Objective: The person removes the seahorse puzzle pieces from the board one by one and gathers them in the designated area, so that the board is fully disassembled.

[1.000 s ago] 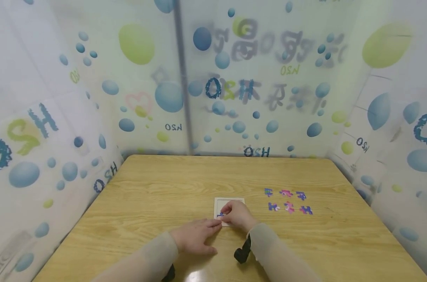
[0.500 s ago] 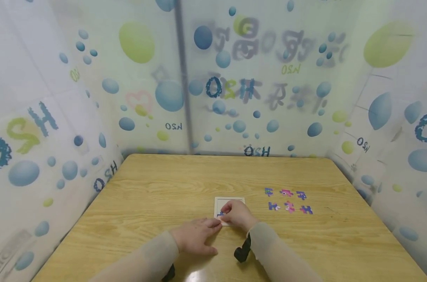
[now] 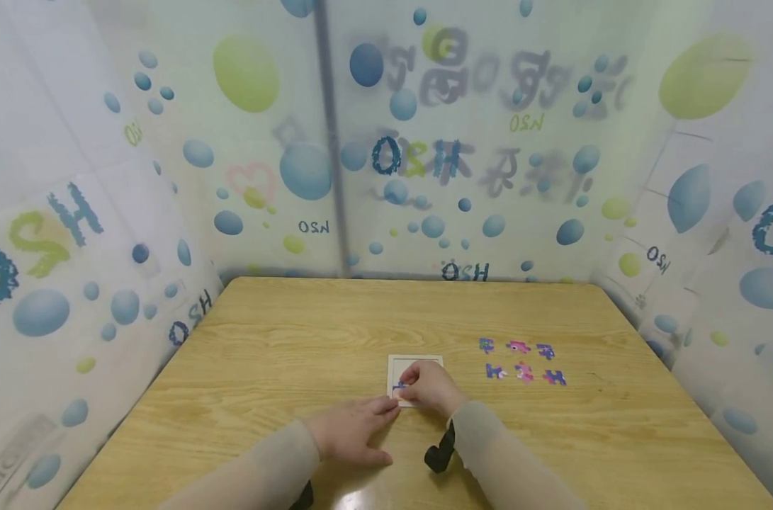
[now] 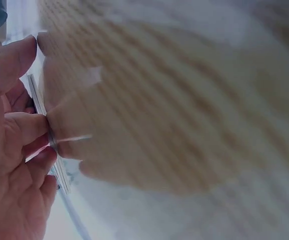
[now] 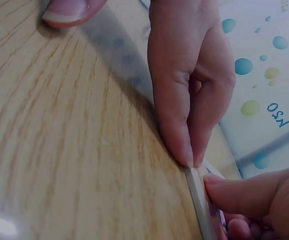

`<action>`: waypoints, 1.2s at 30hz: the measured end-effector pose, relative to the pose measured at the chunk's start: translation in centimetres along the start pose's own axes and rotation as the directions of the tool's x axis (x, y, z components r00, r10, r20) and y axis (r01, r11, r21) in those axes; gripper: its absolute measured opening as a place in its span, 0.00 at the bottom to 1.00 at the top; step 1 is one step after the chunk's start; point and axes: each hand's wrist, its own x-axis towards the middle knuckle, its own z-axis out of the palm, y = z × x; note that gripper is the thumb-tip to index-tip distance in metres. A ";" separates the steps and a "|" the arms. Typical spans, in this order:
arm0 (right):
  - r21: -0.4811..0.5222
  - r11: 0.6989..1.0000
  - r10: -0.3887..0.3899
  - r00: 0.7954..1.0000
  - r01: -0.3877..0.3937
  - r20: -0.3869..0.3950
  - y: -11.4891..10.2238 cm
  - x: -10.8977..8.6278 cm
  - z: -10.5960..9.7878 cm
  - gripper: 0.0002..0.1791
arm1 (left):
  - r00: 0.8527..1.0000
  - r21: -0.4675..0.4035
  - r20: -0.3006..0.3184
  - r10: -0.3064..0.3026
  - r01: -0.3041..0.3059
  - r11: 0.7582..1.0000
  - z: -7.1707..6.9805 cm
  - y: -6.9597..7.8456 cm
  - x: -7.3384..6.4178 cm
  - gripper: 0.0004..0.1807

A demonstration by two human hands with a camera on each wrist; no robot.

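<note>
Puzzle piece (image 3: 399, 388) held inside tray (image 3: 414, 357), near-left corner.
Piece is pinched between thumb and finger of right hand (image 3: 433, 389); tray edge is touched by left hand's (image 3: 351, 429) straight fingers, thumb spread.

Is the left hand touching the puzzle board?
Touching. The right wrist view shows it: the fingertips of the left hand meet the edge of the board, with no gap between.

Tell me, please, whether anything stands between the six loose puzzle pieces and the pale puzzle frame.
The right hand does: in the head view it covers much of the puzzle frame, on the side facing the loose puzzle pieces. Between that hand and the pieces, only tabletop shows.
</note>
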 end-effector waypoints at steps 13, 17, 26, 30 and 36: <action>0.023 1.000 0.002 1.000 -0.002 0.019 0.0 0.2 0.0 0.09 | 0.999 -0.094 -0.008 -0.043 0.042 0.995 0.1 0.0 0.4 0.45; 0.017 1.000 0.005 1.000 -0.005 0.019 0.2 0.3 0.1 0.09 | 0.999 -0.084 -0.013 -0.046 0.045 0.995 0.2 0.0 0.5 0.46; 0.020 1.000 0.019 0.999 -0.019 0.028 0.1 0.3 0.0 0.10 | 0.999 -0.017 -0.039 -0.007 0.006 1.000 0.2 -0.1 0.5 0.44; 0.035 0.999 0.022 0.999 -0.024 0.035 0.1 0.3 -0.1 0.09 | 0.999 -0.018 -0.034 -0.006 0.006 1.000 0.2 0.0 0.6 0.45; 0.033 0.999 -0.004 0.999 0.003 0.039 0.1 0.3 -0.1 0.10 | 1.000 -0.055 -0.015 -0.026 0.025 0.998 0.0 0.1 0.5 0.45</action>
